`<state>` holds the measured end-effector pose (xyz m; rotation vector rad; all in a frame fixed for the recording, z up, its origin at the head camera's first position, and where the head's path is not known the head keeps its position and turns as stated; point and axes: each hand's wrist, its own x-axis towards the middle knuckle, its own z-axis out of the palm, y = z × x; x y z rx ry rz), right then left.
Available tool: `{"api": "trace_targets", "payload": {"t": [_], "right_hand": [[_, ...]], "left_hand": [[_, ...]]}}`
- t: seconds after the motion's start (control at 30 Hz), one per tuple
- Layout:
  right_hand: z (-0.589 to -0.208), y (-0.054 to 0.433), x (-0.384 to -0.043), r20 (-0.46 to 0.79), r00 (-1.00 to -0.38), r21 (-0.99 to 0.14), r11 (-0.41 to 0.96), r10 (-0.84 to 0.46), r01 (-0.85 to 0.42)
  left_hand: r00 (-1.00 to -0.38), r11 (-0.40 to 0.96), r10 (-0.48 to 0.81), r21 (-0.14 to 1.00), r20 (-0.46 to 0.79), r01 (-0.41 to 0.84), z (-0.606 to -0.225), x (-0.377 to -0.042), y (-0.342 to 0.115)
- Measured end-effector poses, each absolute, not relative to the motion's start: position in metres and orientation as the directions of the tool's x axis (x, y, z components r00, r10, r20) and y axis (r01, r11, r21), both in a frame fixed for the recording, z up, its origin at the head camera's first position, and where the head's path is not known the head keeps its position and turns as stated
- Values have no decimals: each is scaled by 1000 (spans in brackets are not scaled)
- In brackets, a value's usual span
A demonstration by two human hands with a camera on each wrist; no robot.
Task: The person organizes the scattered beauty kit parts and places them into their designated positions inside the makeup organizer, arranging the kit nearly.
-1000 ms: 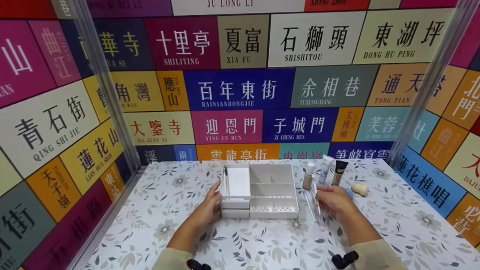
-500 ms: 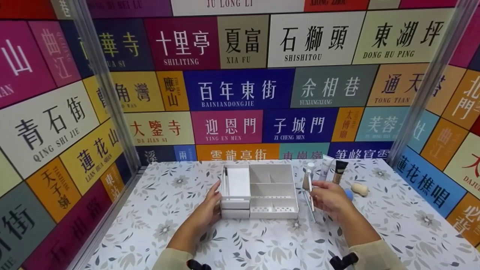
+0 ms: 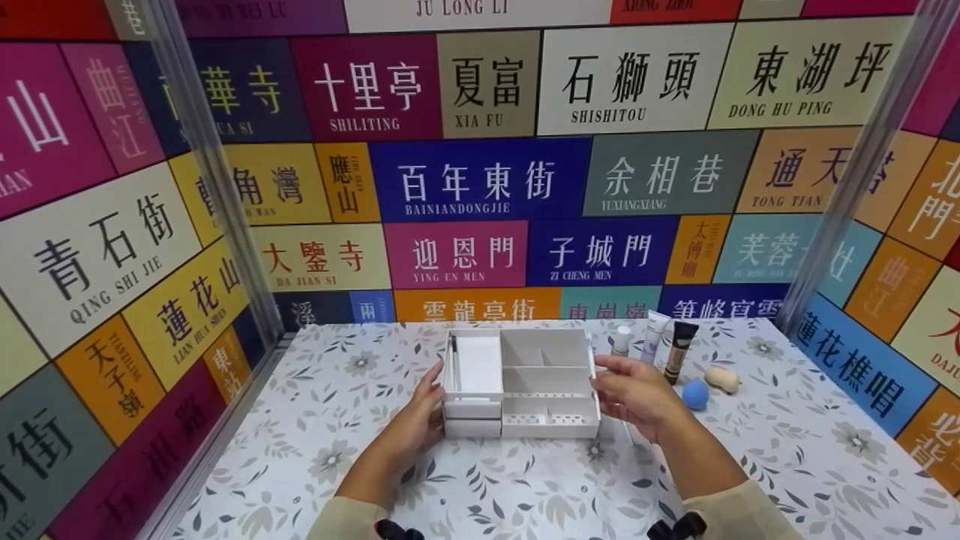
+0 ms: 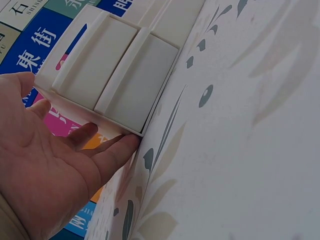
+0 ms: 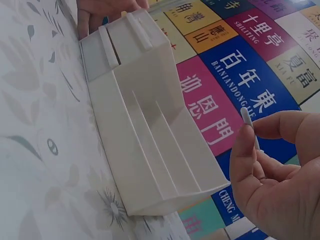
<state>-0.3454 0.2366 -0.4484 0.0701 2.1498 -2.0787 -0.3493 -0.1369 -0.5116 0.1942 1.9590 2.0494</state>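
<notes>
A white desktop organizer (image 3: 551, 429) with open compartments and two stacked drawers (image 4: 137, 80) stands on the table. My left hand (image 3: 421, 411) rests its fingertips against the organizer's left side, fingers loosely extended. With thumb and index finger, my right hand (image 3: 637, 394) pinches a slim white stick, apparently a makeup brush handle (image 5: 249, 119), beside the organizer's right wall. Its far end is hidden in the right wrist view. A dark-tipped brush (image 3: 453, 360) stands in the organizer's upper left section. Another thin stick (image 3: 628, 433) lies partly hidden under my right hand.
Behind my right hand stand a white-capped bottle (image 3: 621, 340), a white tube (image 3: 655, 336) and a black-and-tan tube (image 3: 680, 351). Right of them lie a blue sponge (image 3: 695, 394) and a beige peanut-shaped sponge (image 3: 723, 379). Printed panels (image 3: 480, 180) enclose the floral-covered table (image 3: 517, 495).
My right hand has lifted the makeup brush from beside the bottle and moved left to the organizer's right wall. The blue sponge is now uncovered. My left hand has stayed put.
</notes>
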Motion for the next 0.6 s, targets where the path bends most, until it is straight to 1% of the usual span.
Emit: {"api": "trace_targets", "payload": {"t": [0.27, 0.4, 0.6], "right_hand": [[-440, 211, -347, -117, -984, -992, -29, -132, 122], [-437, 195, -350, -103, -978, -993, -46, -179, 112], [-434, 171, -355, -107, -971, -990, -63, -214, 123]], "left_hand": [[-943, -21, 309, 990, -123, -136, -511, -349, -137], [-943, -10, 307, 990, -132, -142, -511, -349, -137], [-943, -18, 311, 991, -117, -129, -511, -348, -138]]}}
